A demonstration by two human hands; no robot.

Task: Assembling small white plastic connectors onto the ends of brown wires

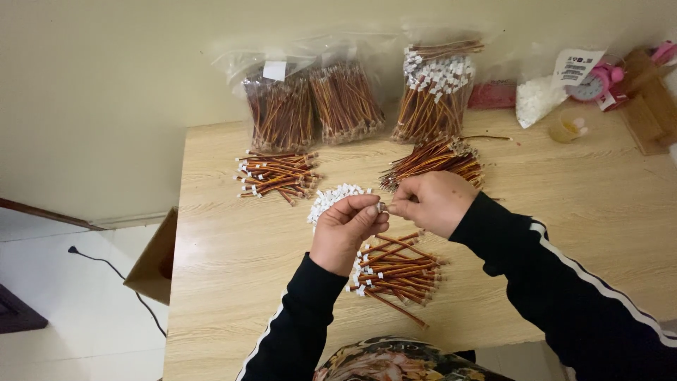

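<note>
My left hand (347, 231) and my right hand (432, 202) meet above the middle of a light wooden table (233, 282). The left fingertips pinch a small white connector (381, 207). My right hand's fingers are closed tight against it; what they hold is hidden. Under my hands lies a pile of short red-and-orange wire pieces with white connectors (395, 271). A heap of loose white connectors (331, 198) sits just left of my left hand. Behind my right hand lies a bundle of bare wires (434, 159).
Another pile of finished wires (276, 175) lies at the back left. Clear bags of wires (282, 113) (345, 99) (434, 95) lean on the wall. At the back right: a bag of white parts (537, 99), a pink clock (589, 83), a small cup (566, 128). A cardboard box (155, 261) stands left of the table.
</note>
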